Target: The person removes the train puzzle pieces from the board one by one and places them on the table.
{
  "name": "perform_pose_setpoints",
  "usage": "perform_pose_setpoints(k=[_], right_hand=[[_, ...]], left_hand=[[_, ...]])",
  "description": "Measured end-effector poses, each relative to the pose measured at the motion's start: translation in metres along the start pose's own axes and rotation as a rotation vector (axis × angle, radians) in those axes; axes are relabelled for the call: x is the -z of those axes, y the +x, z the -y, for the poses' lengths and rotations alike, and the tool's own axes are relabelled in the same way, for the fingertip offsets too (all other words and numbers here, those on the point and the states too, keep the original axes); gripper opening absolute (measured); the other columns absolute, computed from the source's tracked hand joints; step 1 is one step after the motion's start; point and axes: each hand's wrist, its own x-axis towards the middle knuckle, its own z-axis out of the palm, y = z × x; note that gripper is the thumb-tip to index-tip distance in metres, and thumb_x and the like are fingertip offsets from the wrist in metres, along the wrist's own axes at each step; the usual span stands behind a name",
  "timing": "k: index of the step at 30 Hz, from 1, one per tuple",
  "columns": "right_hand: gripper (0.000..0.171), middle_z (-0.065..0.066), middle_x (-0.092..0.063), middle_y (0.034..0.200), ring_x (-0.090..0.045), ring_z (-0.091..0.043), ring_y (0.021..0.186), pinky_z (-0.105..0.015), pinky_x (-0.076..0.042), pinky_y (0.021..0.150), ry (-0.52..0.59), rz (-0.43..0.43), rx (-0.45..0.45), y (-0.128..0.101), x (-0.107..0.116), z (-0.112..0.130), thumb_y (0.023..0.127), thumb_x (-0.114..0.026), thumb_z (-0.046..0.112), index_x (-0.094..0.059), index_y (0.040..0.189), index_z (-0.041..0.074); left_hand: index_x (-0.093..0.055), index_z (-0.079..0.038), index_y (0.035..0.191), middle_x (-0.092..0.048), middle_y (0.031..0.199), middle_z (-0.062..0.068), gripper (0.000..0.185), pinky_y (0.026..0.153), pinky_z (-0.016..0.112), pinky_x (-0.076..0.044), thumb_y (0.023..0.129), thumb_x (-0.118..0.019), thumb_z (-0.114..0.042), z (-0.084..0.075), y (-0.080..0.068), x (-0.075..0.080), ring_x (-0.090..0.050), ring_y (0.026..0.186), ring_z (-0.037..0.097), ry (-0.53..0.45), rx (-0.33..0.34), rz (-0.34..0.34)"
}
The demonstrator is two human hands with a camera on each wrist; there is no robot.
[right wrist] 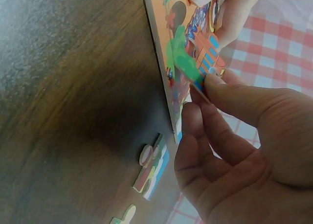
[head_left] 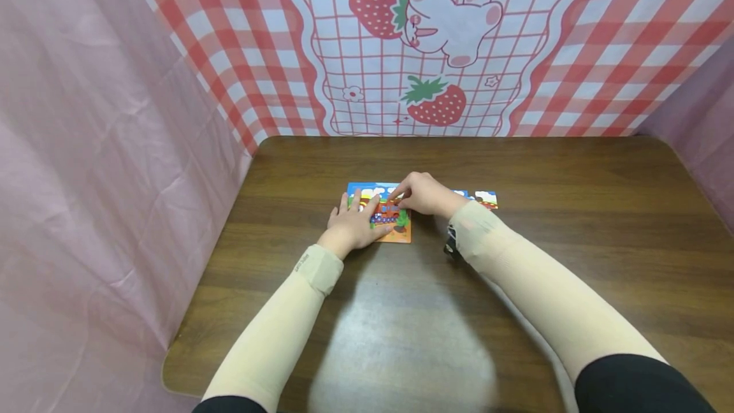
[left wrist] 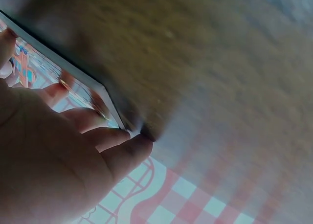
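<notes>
A colourful jigsaw puzzle board (head_left: 398,236) lies on the table, with blue sky along its far edge and orange along its near edge. My left hand (head_left: 351,227) rests on its left part, fingers spread. In the left wrist view the fingers (left wrist: 127,153) lie along the board's edge. Over the board's right side, my right hand (head_left: 427,195) pinches a puzzle piece (right wrist: 188,65) between thumb and fingers. The right wrist view shows this piece green and orange with blue, tilted against the picture. Part of the board is hidden under both hands.
Loose puzzle pieces (head_left: 486,197) lie on the table right of the board, partly behind my right wrist. In the right wrist view one group of pieces (right wrist: 152,169) lies near the board's corner. A checked cloth (head_left: 436,101) hangs behind the wooden table (head_left: 573,241).
</notes>
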Motion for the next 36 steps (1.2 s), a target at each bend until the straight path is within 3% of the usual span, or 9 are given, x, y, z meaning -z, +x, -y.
perform_pose_setpoints(k=[5, 13, 23, 26, 36], right_hand=[[0.019, 0.004, -0.067, 0.080, -0.060, -0.009, 0.074, -0.032, -0.046, 0.074, 0.035, 0.000, -0.015, -0.001, 0.001, -0.002, 0.080, -0.070, 0.011, -0.072, 0.099, 0.014], [0.005, 0.004, -0.064, 0.075, -0.056, -0.014, 0.070, -0.032, -0.044, 0.067, 0.082, -0.059, -0.027, -0.003, 0.002, -0.009, 0.082, -0.069, 0.016, -0.072, 0.086, 0.014], [0.012, -0.004, -0.065, 0.080, -0.060, -0.024, 0.065, -0.032, -0.048, 0.054, 0.188, -0.068, -0.067, -0.016, 0.011, -0.020, 0.085, -0.065, 0.018, -0.069, 0.095, 0.013], [0.015, -0.004, -0.066, 0.081, -0.061, -0.026, 0.068, -0.032, -0.049, 0.056, 0.218, -0.072, -0.066, -0.023, 0.015, -0.023, 0.086, -0.064, 0.016, -0.068, 0.099, 0.011], [0.017, 0.002, -0.065, 0.086, -0.055, -0.016, 0.071, -0.033, -0.046, 0.060, 0.175, -0.124, -0.051, -0.042, 0.027, -0.030, 0.085, -0.065, 0.017, -0.069, 0.101, 0.012]], left_hand=[[-0.005, -0.038, 0.145, 0.000, 0.150, 0.011, 0.083, 0.100, 0.055, -0.017, 0.075, -0.026, -0.079, 0.001, 0.000, -0.001, 0.003, 0.132, 0.038, 0.006, -0.002, -0.008], [-0.006, -0.039, 0.145, -0.001, 0.150, 0.012, 0.083, 0.099, 0.055, -0.017, 0.075, -0.025, -0.080, 0.001, 0.000, -0.001, 0.002, 0.133, 0.038, 0.008, -0.006, -0.008], [-0.006, -0.038, 0.145, -0.001, 0.150, 0.012, 0.084, 0.099, 0.056, -0.017, 0.075, -0.025, -0.080, 0.000, -0.002, 0.001, 0.001, 0.132, 0.039, -0.001, -0.012, -0.007], [-0.006, -0.037, 0.145, -0.001, 0.150, 0.012, 0.085, 0.099, 0.055, -0.017, 0.075, -0.025, -0.080, -0.001, -0.002, 0.002, 0.001, 0.133, 0.038, 0.001, -0.012, -0.007], [-0.005, -0.038, 0.145, 0.000, 0.150, 0.013, 0.085, 0.099, 0.057, -0.016, 0.074, -0.025, -0.081, 0.000, -0.001, -0.001, 0.002, 0.132, 0.039, -0.005, -0.019, -0.017]])
